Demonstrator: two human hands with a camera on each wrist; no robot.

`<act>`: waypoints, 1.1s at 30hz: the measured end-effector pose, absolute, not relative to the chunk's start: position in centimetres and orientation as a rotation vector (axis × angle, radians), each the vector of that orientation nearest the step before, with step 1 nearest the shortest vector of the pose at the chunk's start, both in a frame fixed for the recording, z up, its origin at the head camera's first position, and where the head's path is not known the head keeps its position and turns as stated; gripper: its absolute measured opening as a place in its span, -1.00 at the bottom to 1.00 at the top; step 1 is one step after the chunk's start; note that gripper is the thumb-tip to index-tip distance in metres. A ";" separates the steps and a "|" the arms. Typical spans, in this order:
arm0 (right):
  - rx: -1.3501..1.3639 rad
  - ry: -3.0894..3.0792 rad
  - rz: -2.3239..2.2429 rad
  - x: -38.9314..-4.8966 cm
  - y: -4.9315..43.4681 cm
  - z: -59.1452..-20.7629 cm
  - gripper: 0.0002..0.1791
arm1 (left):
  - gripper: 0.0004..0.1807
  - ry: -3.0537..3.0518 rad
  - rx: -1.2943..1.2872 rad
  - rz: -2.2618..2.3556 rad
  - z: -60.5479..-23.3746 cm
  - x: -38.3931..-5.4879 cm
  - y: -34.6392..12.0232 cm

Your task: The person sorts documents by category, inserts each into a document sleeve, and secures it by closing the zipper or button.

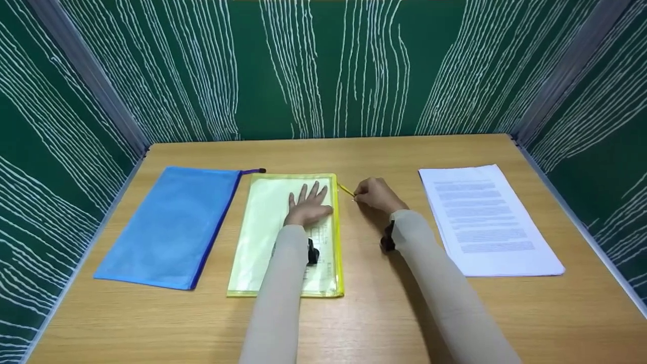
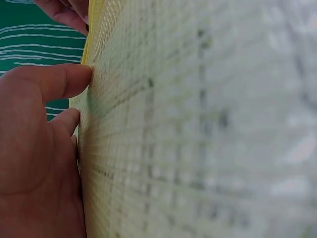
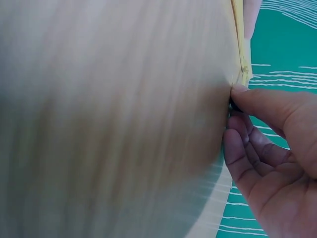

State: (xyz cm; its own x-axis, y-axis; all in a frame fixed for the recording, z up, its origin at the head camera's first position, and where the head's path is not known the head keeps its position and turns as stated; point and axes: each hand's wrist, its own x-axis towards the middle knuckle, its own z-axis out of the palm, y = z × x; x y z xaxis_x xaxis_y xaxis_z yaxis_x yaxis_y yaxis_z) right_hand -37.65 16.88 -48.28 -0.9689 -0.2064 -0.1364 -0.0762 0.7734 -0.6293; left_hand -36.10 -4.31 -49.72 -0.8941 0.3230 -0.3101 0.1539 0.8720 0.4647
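A yellow zip pouch [image 1: 258,242] with a printed sheet showing through its mesh lies flat in the middle of the table. My left hand [image 1: 309,208] rests on its upper right part with straight, spread fingers. In the left wrist view the thumb [image 2: 69,82] lies by the pouch's yellow zipper edge [image 2: 93,34]. From the pouch's top right corner a thin yellow zipper tail [image 1: 345,189] sticks out. Its outer end is pinched between the thumb and fingers of my right hand [image 1: 378,194], and those fingers cover the tip.
To the left lies a blue zip pouch [image 1: 172,227] with a dark zipper tail at its top corner. A stack of printed paper [image 1: 485,217] is on the right. Green panels [image 1: 328,65] with white wavy lines stand behind and beside the wooden table [image 1: 374,313].
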 end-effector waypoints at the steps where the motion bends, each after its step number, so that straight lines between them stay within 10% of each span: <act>1: -0.223 2.768 -0.967 -37.6 16.9 -48.3 -0.88 | -0.20 2.661 0.348 0.615 -49.8 -36.1 -4.3; 33: -0.325 2.726 -0.892 -36.2 17.9 -47.9 -0.90 | -0.27 2.711 0.292 0.632 -49.4 -35.7 -3.9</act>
State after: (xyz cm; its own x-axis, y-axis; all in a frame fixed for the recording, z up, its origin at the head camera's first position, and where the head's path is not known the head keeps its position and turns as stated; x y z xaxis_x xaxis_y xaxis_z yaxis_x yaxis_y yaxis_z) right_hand -36.20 17.92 -47.88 -0.9427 -0.2871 -0.1698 -0.1311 0.7871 -0.6028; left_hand -35.71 -3.91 -49.37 -0.9205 0.2725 -0.2800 0.1206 0.8798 0.4597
